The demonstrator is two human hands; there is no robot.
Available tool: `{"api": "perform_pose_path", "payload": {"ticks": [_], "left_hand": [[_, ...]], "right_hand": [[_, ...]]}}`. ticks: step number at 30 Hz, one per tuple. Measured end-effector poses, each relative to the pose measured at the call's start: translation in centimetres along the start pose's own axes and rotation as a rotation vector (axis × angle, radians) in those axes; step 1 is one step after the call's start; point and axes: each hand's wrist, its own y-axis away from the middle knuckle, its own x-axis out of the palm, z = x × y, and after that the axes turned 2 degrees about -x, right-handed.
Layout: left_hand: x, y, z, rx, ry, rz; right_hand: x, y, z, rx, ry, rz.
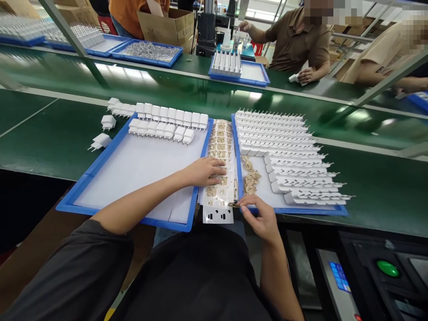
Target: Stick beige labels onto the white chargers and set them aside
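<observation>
Between two blue-rimmed trays lies a sheet of tan stickers (221,139) on a clear backing. My left hand (206,171) rests flat on this sheet, fingers stretched out. My right hand (262,218) pinches a small tan piece (234,204) at the sheet's near right edge. Loose tan pieces (250,180) lie piled in the right tray (310,211), beside rows of white plug chargers (281,138) with pins up. In the left tray (85,180), two rows of white chargers (172,117) stand along the far side.
Several white chargers (108,122) sit on the green bench left of the left tray. Beyond runs a green conveyor (187,91) with a metal edge. Across it, a person in brown (294,40) holds a white piece near a tray of chargers (226,63). A green-lit button (388,268) is at lower right.
</observation>
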Motion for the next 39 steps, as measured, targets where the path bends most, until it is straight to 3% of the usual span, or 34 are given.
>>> {"api": "perform_pose_path", "payload": {"ticks": [3,6,12,15,19,23,25,27,31,33,39], "left_hand": [[-0.8,-1.3,-1.2,-0.023,-0.085,-0.004],[-1.2,-4.5,-3.9,0.010,-0.125,-0.094],[0.5,-12.3,-10.3,0.340,-0.155,-0.308],[1.5,-14.2,-11.3,0.436,-0.255,-0.314],[2.4,-14.6,-11.0,0.483,-0.278,-0.330],[2.8,-14.2,-10.2,0.528,-0.179,-0.204],[2.6,-13.6,-9.6,0.460,-0.046,-0.128],[1.9,-12.4,-8.9,0.333,0.158,-0.138],[-0.2,-7.7,-7.2,0.114,0.641,-0.275],[-0.9,-4.8,-6.6,0.040,0.842,-0.276],[-0.5,1.6,-5.5,-0.044,1.235,-0.180]], "right_hand": [[-1.3,1.1,-1.1,0.098,-0.102,-0.129],[-1.9,1.5,-1.6,0.096,-0.174,-0.145],[-2.9,1.9,-1.6,0.070,-0.105,-0.106],[-3.0,2.2,-1.8,0.068,-0.153,-0.108],[-2.7,2.3,-2.0,0.058,-0.216,-0.092],[-2.7,2.3,-2.1,0.067,-0.210,-0.130],[-2.7,2.3,-2.2,0.068,-0.218,-0.162],[-2.7,2.1,-2.2,0.054,-0.240,-0.213],[-2.1,1.4,-1.6,0.035,-0.301,-0.344],[-1.3,0.7,-0.7,0.035,-0.335,-0.381],[1.3,-1.8,2.3,-0.072,-0.489,-0.242]]}}
